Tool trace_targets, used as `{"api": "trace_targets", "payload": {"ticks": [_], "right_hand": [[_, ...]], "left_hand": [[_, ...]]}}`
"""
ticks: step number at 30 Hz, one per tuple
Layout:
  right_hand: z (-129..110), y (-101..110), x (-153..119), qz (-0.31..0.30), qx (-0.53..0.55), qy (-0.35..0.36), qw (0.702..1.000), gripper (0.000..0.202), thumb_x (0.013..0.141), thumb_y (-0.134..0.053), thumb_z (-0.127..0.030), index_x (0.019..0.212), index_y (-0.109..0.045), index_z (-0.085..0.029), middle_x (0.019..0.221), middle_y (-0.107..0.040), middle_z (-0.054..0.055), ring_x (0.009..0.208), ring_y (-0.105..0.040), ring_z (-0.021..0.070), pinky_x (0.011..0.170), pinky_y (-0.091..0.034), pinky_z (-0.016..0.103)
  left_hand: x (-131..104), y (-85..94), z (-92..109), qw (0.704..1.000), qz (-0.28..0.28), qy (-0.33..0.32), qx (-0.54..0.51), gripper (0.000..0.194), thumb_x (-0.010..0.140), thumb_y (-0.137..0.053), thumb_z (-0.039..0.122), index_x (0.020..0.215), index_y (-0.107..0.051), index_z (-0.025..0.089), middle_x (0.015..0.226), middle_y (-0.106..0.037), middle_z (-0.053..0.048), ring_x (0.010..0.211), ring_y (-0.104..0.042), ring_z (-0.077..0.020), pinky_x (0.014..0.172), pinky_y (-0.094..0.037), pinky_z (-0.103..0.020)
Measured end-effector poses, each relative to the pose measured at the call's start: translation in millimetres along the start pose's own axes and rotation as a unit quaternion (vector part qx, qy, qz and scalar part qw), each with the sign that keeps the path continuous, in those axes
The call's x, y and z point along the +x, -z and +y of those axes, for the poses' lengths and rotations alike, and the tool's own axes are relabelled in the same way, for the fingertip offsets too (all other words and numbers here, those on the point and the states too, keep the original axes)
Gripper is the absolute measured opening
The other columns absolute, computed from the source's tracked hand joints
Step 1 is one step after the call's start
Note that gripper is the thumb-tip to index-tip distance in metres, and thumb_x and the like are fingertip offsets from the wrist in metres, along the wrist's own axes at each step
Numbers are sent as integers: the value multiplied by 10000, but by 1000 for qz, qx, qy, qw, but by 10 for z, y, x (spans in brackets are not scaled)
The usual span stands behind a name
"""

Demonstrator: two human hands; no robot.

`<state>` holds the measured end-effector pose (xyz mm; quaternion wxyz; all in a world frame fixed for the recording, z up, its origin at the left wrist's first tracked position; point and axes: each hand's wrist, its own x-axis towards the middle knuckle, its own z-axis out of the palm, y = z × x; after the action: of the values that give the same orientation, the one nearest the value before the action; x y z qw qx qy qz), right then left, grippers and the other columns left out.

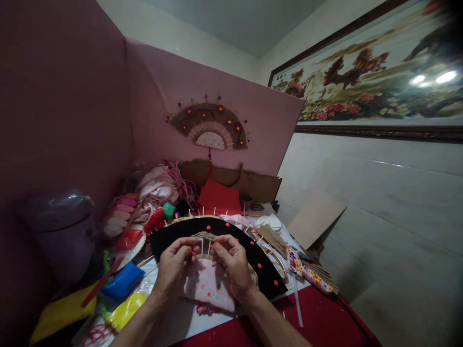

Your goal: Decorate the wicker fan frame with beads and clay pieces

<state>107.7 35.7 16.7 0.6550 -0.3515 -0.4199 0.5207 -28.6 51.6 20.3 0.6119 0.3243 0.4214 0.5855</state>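
Note:
A fan-shaped piece with a black band (pixel 265 258) bearing red dots lies in front of me, thin sticks poking out along its top edge. Its lower centre is covered in pale pink patterned cloth (pixel 208 284). Over the left part of the cloth is my left hand (pixel 177 265), thumb and fingers pinched on a small red bit (pixel 193 252). My right hand (pixel 233 262) is pinched too, beside the thin sticks (pixel 205 246) in the middle; a bit of red shows at its fingertips, too small to name.
A finished-looking fan (pixel 206 123) hangs on the pink panel. Blue (pixel 125 281) and yellow (pixel 126 311) packets lie at left, near a lidded bin (pixel 65 236). Red sheets (pixel 219 196) and cardboard (pixel 260 185) stand behind. A patterned strip (pixel 311 274) and clear stick (pixel 298 301) are at right.

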Motion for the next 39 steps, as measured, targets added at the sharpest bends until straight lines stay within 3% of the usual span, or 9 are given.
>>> {"api": "trace_targets", "payload": {"ticks": [4,8,12,19,24,31,34,37,39], "right_hand": [[38,-1,14,-22,-41,5,999,249,704,-705,-382,761,-680,-141,613,-568,-12,481,-483,73,473,-409,202],[25,2,8,-10,-25,-17,999,259,670,-739,-382,692,-652,-140,552,-529,-32,439,-430,56,422,-359,180],[-15,6,-7,-7,-17,-25,1000,271,647,-763,-362,654,-598,-148,542,-527,-44,428,-422,48,411,-342,169],[-9,0,-21,-25,-30,-11,999,279,641,-768,-340,626,-563,-150,518,-555,-41,403,-460,60,415,-374,183],[21,-8,-10,-32,-4,-8,999,262,665,-749,-355,773,-635,-144,594,-634,2,487,-542,95,452,-429,197],[24,12,-4,8,-30,-13,999,319,672,-744,-379,579,-557,-138,410,-491,-61,331,-375,30,337,-289,149],[2,-5,-3,3,-7,-6,1000,264,662,-754,-362,698,-635,-130,542,-595,-29,396,-462,39,388,-372,151],[-4,-13,-5,-11,13,-1,1000,308,626,-784,-352,800,-663,-128,665,-656,8,486,-540,61,448,-442,162],[3,-6,-16,-11,9,-13,1000,311,664,-748,-411,747,-633,-134,558,-608,-19,400,-486,52,366,-392,151]], "left_hand": [[-8,-27,-16,998,-41,28,-40,108,547,-603,180,638,-614,123,513,-553,25,424,-452,-61,391,-317,-152],[-7,-52,-20,990,-59,52,-115,141,567,-675,188,675,-639,105,620,-606,-1,494,-509,-54,462,-404,-155],[17,-30,-49,991,-95,42,-84,294,513,-787,172,766,-653,105,667,-648,-24,531,-567,-79,484,-437,-169],[31,2,-92,993,-120,24,-8,410,601,-741,464,760,-601,113,563,-612,-5,340,-461,-57,302,-303,-157],[70,23,-134,987,-159,-4,-32,354,632,-738,401,781,-573,126,587,-641,-11,372,-498,-64,377,-374,-171],[7,-29,-97,993,-114,16,-11,403,616,-736,456,782,-558,135,506,-586,27,327,-428,-44,318,-278,-139],[9,-40,-100,993,-114,21,-4,427,633,-691,524,756,-564,135,464,-551,33,304,-404,-50,293,-249,-143],[31,-33,-120,991,-130,4,-29,415,575,-757,414,829,-593,130,567,-606,12,384,-480,-67,342,-333,-157],[39,-23,-129,991,-127,1,-32,376,549,-771,303,840,-610,129,618,-620,5,452,-516,-74,395,-373,-162]]}}
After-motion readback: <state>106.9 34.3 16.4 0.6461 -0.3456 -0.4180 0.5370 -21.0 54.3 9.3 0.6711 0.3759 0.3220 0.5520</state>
